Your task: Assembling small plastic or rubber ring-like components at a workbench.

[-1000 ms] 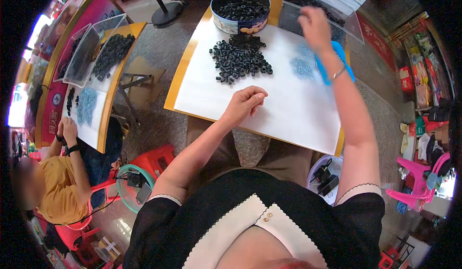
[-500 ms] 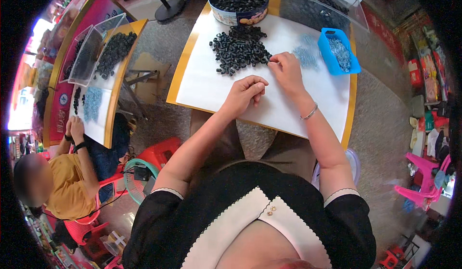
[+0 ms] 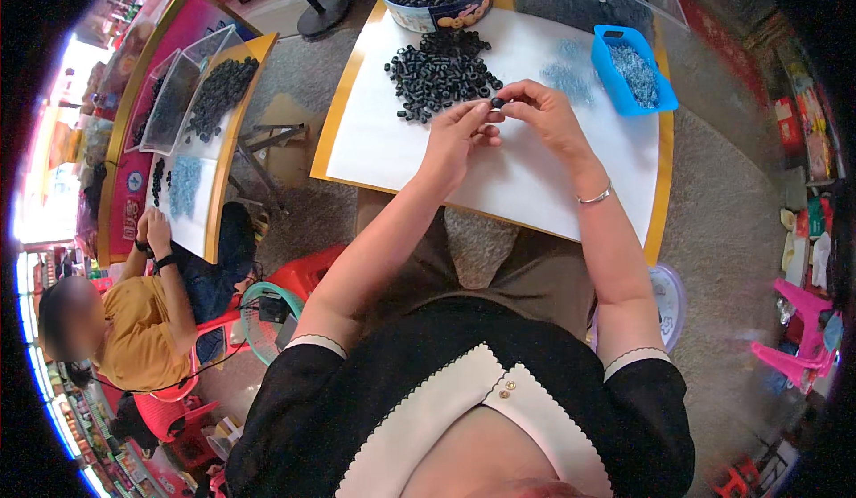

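My right hand (image 3: 550, 119) pinches a small black cylindrical piece (image 3: 497, 103) between thumb and fingertips. My left hand (image 3: 453, 141) meets it there, its thumb and fingers closed; what they hold, if anything, is too small to make out. Just beyond both hands lies a loose pile of black cylindrical pieces (image 3: 437, 74) on the white sheet (image 3: 553, 177). To the right of the pile, tiny pale blue pieces (image 3: 569, 79) are spread thinly. A blue plastic basket (image 3: 662, 106) at the table's right holds more of these.
At the far edge stands a round tin (image 3: 428, 18) full of black pieces, beside a clear plastic bin (image 3: 557, 3). On the left, a person in a mustard top (image 3: 147, 333) sits at another table (image 3: 214, 222) with similar pieces. A green basket (image 3: 267, 324) stands near my left elbow.
My right hand has drawn back from the pile's edge with a black piece. My left hand has moved up and right, so the fingertips of both now meet.
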